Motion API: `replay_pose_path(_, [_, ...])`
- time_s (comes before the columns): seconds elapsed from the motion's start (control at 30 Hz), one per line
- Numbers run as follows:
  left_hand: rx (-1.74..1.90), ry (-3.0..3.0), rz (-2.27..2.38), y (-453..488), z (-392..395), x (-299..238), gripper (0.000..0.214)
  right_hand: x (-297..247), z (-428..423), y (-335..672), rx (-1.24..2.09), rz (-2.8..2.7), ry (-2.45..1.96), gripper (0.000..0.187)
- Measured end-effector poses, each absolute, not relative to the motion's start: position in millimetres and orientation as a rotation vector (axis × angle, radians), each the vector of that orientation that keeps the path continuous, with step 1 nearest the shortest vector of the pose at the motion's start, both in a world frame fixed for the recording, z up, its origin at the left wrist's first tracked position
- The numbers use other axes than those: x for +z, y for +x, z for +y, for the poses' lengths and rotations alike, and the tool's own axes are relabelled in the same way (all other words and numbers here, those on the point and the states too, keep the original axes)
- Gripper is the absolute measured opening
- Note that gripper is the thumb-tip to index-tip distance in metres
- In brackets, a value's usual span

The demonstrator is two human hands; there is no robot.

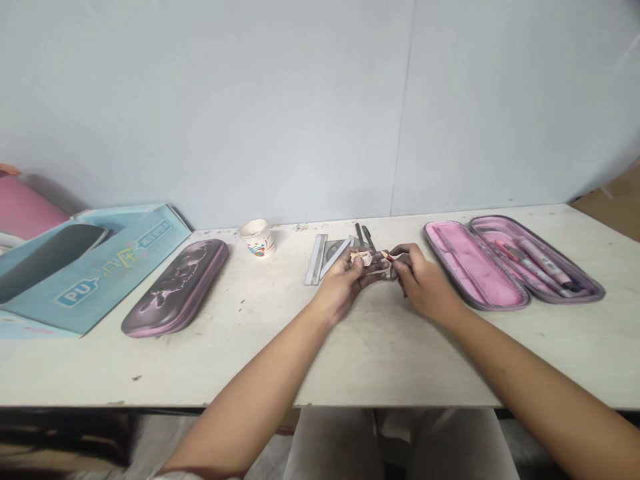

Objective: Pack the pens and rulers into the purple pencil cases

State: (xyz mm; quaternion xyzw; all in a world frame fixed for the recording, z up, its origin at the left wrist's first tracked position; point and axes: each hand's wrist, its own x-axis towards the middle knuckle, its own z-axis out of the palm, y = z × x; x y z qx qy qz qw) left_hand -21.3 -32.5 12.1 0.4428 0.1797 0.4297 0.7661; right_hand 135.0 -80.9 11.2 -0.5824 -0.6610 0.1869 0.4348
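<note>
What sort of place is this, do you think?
It looks like a plain study or stationery desk: a white table holds an open pink pencil case with pens, a ruler and a closed purple case.

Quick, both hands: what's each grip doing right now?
Left hand: closed, holding a small pale item.
Right hand: closed, apparently pinching its red end.
</note>
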Motion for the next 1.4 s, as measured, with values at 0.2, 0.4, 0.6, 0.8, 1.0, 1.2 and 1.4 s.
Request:
replay_pose_path(0.2, [0.927,0.951,0.399,-20.5,-34.3,12.6,0.024,13.0,-82.6,135.7,0.424,-1.682,-1.408,0.034])
replay_pose_path(0.4, [0.928,0.95,0.405,-20.6,-34.3,11.9,0.025,9.7,-80.1,137.8,0.302,-1.823,-1.279,0.036])
replay_pose_path(0.6, [0.907,0.95,0.39,-21.0,-33.9,11.7,0.025,13.1,-82.1,137.0,0.388,-1.75,-1.459,0.04])
replay_pose_path(0.8, [0.893,0.959,0.38,-21.9,-32.7,11.2,0.028,15.0,-83.3,136.5,0.378,-1.738,-1.441,0.042])
replay_pose_path(1.0, [0.894,0.958,0.392,-21.5,-34.1,12.4,0.026,12.9,-82.3,136.8,0.372,-1.774,-1.425,0.039])
replay_pose_path(1.2, [0.875,0.973,0.389,-21.5,-33.4,12.3,0.027,14.4,-83.1,136.1,0.389,-1.727,-1.481,0.038])
replay_pose_path(1.4, [0.893,1.027,0.405,-21.8,-30.9,9.9,0.029,10.2,-79.6,137.9,0.333,-1.732,-1.44,0.031])
